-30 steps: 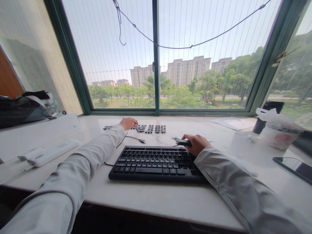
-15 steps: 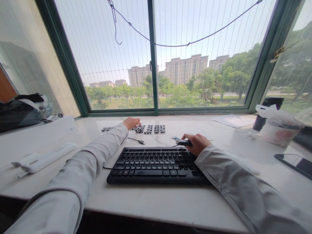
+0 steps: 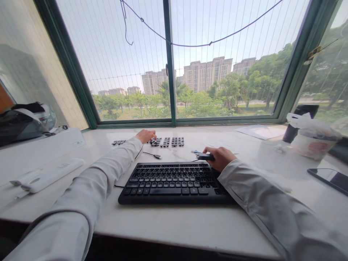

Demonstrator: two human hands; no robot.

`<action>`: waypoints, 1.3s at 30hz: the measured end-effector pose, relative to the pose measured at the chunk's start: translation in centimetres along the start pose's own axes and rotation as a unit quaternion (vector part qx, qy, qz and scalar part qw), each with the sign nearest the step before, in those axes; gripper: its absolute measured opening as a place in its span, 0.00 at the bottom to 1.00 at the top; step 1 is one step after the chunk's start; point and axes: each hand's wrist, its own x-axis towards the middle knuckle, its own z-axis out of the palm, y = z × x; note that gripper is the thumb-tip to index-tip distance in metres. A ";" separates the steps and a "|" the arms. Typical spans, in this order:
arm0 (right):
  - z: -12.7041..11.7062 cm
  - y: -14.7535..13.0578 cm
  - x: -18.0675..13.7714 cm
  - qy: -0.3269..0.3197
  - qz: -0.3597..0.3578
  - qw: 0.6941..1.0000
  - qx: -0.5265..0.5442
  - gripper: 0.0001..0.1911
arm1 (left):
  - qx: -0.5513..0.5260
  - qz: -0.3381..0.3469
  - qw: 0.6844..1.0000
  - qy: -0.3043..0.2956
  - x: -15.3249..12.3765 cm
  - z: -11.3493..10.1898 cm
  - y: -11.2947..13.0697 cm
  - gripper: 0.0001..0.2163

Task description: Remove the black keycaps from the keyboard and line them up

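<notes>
A black keyboard (image 3: 174, 182) lies on the white sill in front of me. Beyond it sit several rows of loose black keycaps (image 3: 170, 142). My left hand (image 3: 146, 136) reaches out to the left end of those keycaps, fingers curled down on them; whether it holds one is hidden. My right hand (image 3: 220, 158) rests at the keyboard's far right corner, closed on a small black tool (image 3: 204, 157). A thin black cable with a USB plug (image 3: 157, 157) trails between the keycaps and the keyboard.
A white long box (image 3: 45, 176) and a dark bag (image 3: 20, 125) sit at the left. At the right stand a black flask (image 3: 299, 119), a bagged cup (image 3: 312, 139), a phone (image 3: 330, 178) and paper (image 3: 261, 131). The window (image 3: 170, 65) closes off the back.
My left hand slid slightly right along the keycap rows. The right hand kept its grip on the black tool. The view tilted a little.
</notes>
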 end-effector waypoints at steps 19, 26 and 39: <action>-0.2 -0.1 0.0 -0.011 0.004 1.000 0.002 0.12 | -0.013 -0.006 1.000 -0.003 0.2 -0.6 0.4 0.08; -0.3 -0.3 0.0 -0.009 0.004 1.000 -0.001 0.12 | -0.023 -0.008 1.000 -0.005 0.2 -0.6 0.4 0.08; -0.4 -0.4 -0.1 -0.012 0.006 1.000 -0.009 0.13 | -0.022 -0.041 0.999 0.005 0.2 -0.5 0.7 0.07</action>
